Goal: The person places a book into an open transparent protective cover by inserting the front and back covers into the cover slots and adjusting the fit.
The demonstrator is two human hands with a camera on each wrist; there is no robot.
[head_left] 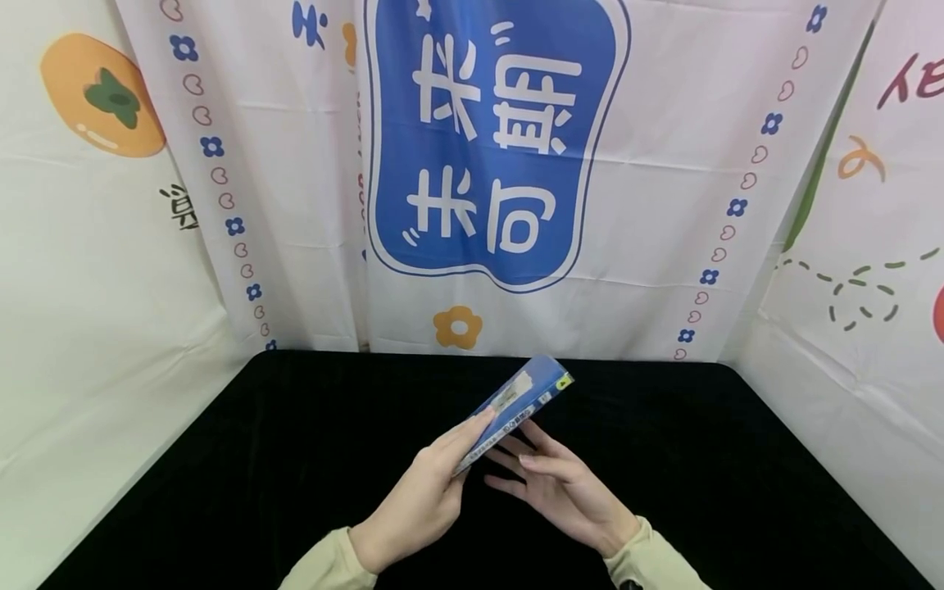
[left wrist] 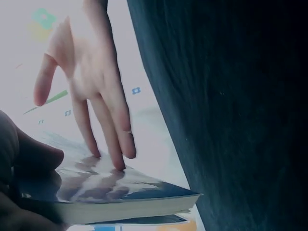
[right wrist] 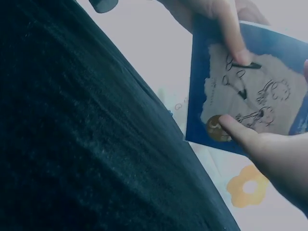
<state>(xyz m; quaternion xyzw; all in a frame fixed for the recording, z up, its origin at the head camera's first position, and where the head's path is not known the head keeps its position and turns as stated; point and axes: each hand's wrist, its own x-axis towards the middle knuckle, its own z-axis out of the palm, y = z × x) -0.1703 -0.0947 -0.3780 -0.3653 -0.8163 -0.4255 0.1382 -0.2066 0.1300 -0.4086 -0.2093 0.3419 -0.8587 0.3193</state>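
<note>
A blue paperback book [head_left: 547, 370] is held tilted above the black table, its spine with small print facing the head camera. My left hand [head_left: 420, 500] grips it at the lower left, thumb on one cover. On the other side is my right hand [head_left: 564, 496], fingers spread and fairly straight. In the left wrist view, the right hand's fingertips [left wrist: 119, 164] appear to touch the glossy cover, and pale page edges [left wrist: 120, 211] show. A cover [right wrist: 196, 106] with a torn-paper drawing and a round gold mark faces the right wrist camera.
The black cloth-covered table [head_left: 295, 426] spreads beneath both hands. Behind it hangs a white curtain [head_left: 649, 221] with a blue printed panel [head_left: 479, 139]. Printed white cloths stand at the left [head_left: 88, 262] and right [head_left: 870, 393].
</note>
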